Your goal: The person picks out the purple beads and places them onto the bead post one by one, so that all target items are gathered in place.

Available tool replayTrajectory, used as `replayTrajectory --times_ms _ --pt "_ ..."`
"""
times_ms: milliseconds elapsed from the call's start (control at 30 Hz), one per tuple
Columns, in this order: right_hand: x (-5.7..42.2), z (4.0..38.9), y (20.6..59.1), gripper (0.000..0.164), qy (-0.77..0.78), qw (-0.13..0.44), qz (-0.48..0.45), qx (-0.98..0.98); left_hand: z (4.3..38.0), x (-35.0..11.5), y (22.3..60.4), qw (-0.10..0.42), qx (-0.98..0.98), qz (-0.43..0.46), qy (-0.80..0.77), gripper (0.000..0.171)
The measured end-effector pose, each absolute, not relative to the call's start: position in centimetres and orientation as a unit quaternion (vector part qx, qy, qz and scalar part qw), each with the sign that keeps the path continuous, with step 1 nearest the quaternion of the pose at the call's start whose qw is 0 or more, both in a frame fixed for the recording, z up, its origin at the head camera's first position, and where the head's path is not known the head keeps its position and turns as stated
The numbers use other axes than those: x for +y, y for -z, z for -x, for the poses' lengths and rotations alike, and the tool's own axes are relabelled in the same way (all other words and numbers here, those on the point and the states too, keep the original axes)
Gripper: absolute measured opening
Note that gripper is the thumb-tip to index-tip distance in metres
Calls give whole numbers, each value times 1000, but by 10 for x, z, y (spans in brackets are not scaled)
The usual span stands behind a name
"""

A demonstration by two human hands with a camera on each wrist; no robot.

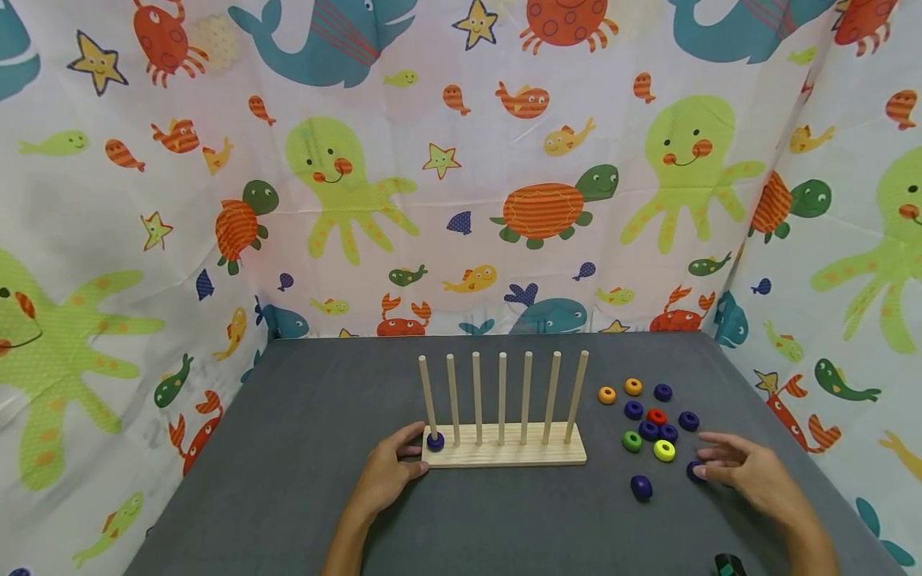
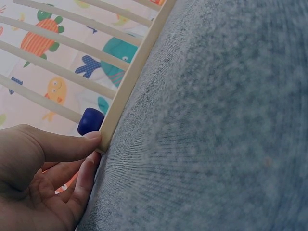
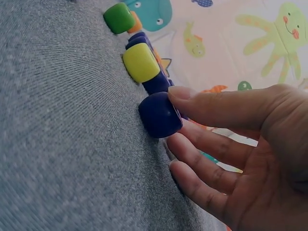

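A wooden base point(image 1: 504, 456) carries seven upright pegs. One dark blue ring point(image 1: 435, 441) sits at the foot of the leftmost peg and shows again in the left wrist view point(image 2: 90, 120). My left hand point(image 1: 392, 474) brackets the base's left end point(image 2: 107, 132), thumb behind and a fingertip in front. My right hand point(image 1: 749, 474) lies low on the table with straight, spread fingers point(image 3: 207, 110). Its tips touch a loose dark blue ring point(image 1: 695, 470) point(image 3: 160, 116) that rests on the cloth.
Loose rings lie right of the base: two orange point(image 1: 607, 394), a red point(image 1: 656, 416), a green point(image 1: 631, 441), a yellow point(image 1: 664, 450) point(image 3: 140, 62) and several dark blue, one point(image 1: 641, 487) nearest me. Grey cloth point(image 1: 302, 416) covers the table. Sea-animal curtains enclose three sides.
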State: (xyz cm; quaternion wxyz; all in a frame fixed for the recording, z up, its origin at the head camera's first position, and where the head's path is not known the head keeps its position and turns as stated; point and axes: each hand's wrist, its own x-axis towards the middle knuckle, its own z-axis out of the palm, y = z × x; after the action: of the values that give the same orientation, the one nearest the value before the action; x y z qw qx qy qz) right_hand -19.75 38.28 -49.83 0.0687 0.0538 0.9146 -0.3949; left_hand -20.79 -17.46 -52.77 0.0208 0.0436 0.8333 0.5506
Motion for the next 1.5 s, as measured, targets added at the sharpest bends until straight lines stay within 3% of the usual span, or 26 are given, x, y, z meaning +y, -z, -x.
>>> replayTrajectory --times_ms 533,1200,1500 --pt "379 197 499 65 407 99 -63 906 206 -175 526 21 832 -49 -553 66" --pt "366 197 485 69 372 38 -56 926 207 -175 525 22 832 -51 -552 65" --pt "341 198 470 58 368 1 -30 929 206 -175 526 21 833 -49 -550 65"
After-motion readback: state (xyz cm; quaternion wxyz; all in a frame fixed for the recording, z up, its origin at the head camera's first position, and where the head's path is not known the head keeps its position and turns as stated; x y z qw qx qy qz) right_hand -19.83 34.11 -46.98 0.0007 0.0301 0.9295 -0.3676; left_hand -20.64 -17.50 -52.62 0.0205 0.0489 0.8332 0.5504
